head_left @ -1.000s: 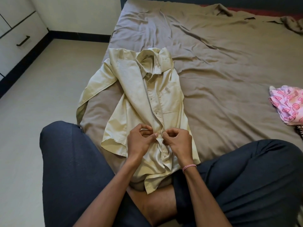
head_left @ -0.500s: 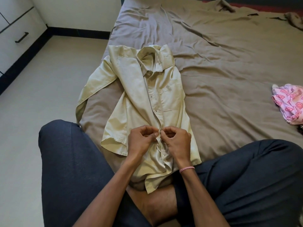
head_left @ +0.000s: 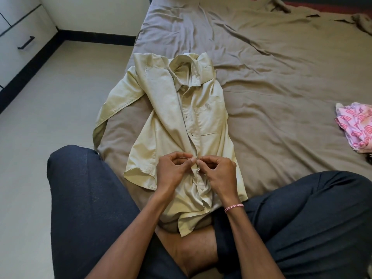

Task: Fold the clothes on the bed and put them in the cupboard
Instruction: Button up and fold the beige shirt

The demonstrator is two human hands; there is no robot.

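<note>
Shirt (head_left: pixel 181 125), pale, judged light and limp, is laid collar-away on the bed (head_left: pixel 281 77), its placket pinched by left hand (head_left: pixel 171 174) and right hand (head_left: pixel 219 176); seams are judged best gripped.

No text, label or number can be read (the pink cloth (head_left: pixel 354 127) bears only patterns).

1 cream shirt (head_left: pixel 201 109) and 1 pink patterned garment (head_left: pixel 356 129) lay on 1 bed (head_left: pixel 281 77), 2 hands showed, left hand (head_left: pixel 173 174) and right hand (head_left: pixel 219 176), 1 wristband (head_left: pixel 234 207), 1 drawer handle (head_left: pixel 25 42), perhaps 1 crumpled cloth (head_left: pixel 362 23) beyond
</note>
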